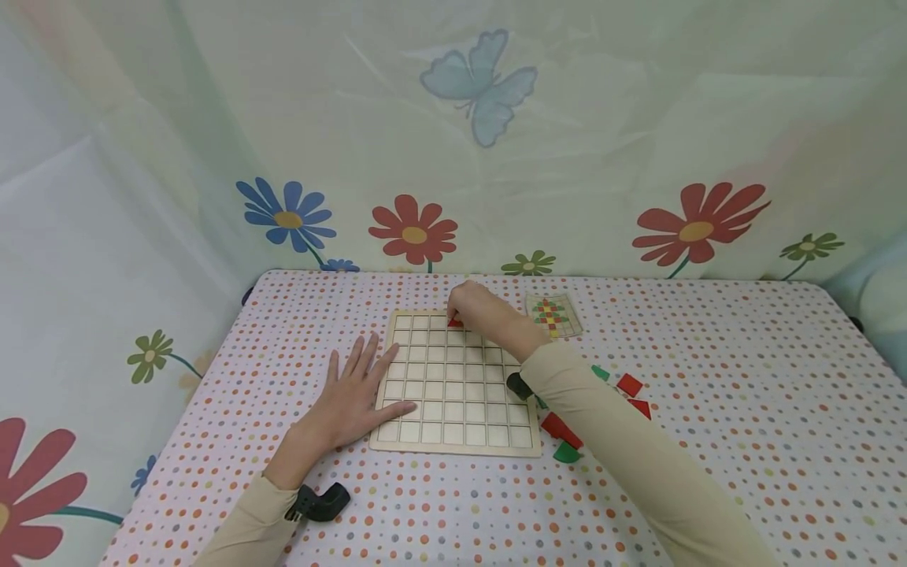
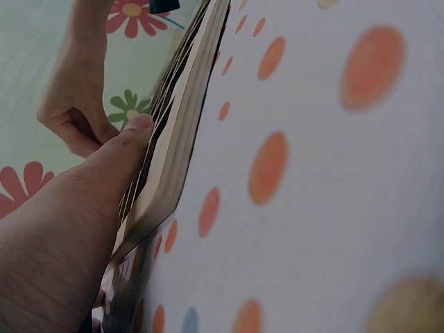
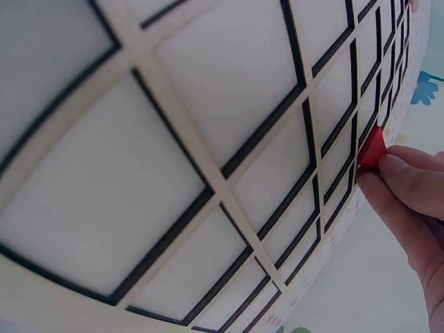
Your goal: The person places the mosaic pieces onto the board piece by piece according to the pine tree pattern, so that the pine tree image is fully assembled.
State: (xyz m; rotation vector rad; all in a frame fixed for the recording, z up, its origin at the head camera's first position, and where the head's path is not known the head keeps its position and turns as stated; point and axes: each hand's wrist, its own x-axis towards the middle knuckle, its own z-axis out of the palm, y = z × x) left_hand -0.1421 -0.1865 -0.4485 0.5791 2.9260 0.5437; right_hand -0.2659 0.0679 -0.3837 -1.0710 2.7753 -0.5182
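A square wooden grid board [image 1: 455,450] lies on the table. At its far edge my right hand [image 1: 482,311] pinches a small red tile [image 3: 372,148] between thumb and fingertips, over a cell in the top row. In the head view only a corner of that tile shows under the fingers. My left hand [image 1: 352,398] lies spread on the board's left side, its thumb and a fingertip over the rim. The left wrist view shows the left thumb [image 2: 128,142] on top of the board's edge.
A pattern card [image 1: 554,316] with a coloured tree design lies right of the board's far corner. Loose red tiles [image 1: 629,385] and green tiles [image 1: 567,453] lie to the right, partly hidden by the right sleeve [image 1: 623,441]. The dotted tablecloth [image 1: 744,378] covers the table.
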